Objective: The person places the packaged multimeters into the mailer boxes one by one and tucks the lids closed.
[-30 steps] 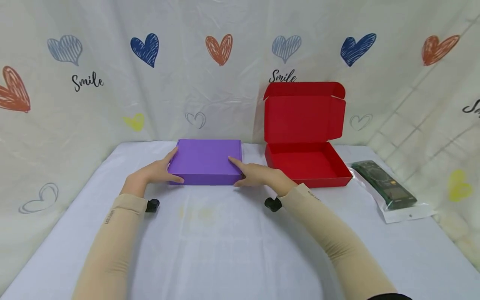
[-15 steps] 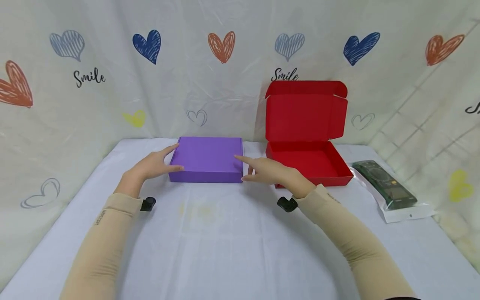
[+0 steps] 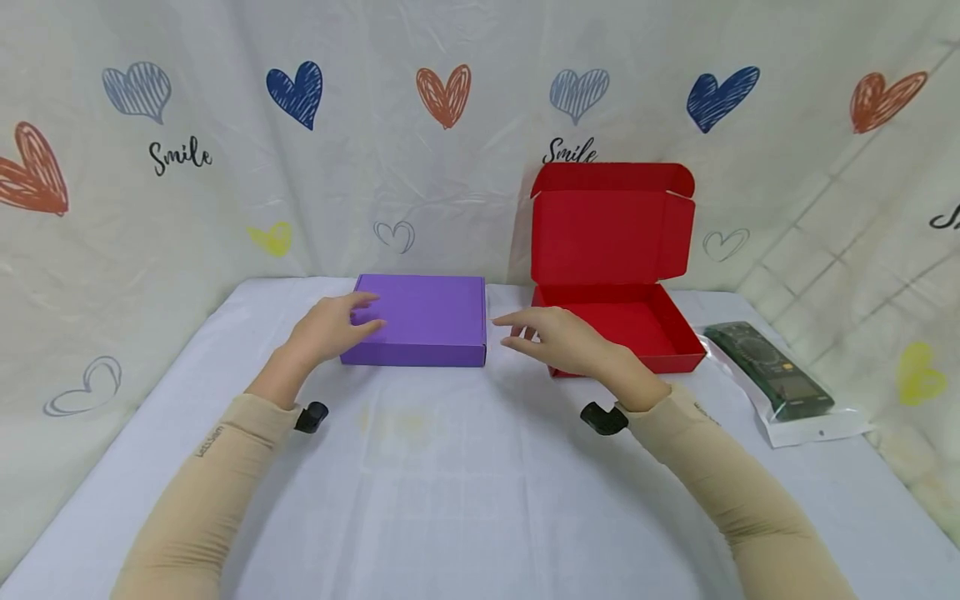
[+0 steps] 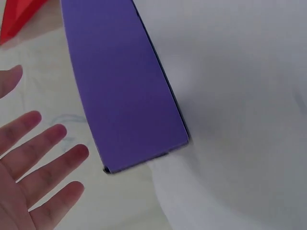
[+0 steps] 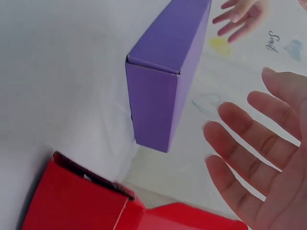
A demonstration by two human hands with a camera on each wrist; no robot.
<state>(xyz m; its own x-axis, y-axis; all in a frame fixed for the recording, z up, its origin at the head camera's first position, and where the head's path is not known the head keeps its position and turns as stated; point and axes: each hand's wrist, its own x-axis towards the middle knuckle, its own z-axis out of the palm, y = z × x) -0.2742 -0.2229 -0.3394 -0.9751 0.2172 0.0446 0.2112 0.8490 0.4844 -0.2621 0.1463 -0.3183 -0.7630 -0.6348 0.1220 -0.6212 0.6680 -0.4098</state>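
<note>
A purple cardboard box [image 3: 431, 312], its lid closed, lies flat at the back middle of the table. My left hand [image 3: 333, 325] hovers at the box's left end, fingers spread and overlapping its corner in the head view; the left wrist view shows the fingers [image 4: 43, 177] apart from the box. Between the purple box and a red cardboard box [image 3: 611, 321], my right hand [image 3: 558, 337] is held in the air with loosely bent fingers, and nothing is in it. The red box stands with its lid raised and its inside bare, partly behind the right hand.
At the right edge of the table a dark green multimeter [image 3: 768, 367] lies in a clear plastic bag [image 3: 810, 429]. A white cloth [image 3: 442, 500] covers the table. Behind it hangs a pale curtain [image 3: 480, 167] printed with hearts.
Both hands have come off the purple box's ends. The right hand has moved right toward the red box; the left has lifted and shifted slightly right. The boxes have stayed in place.
</note>
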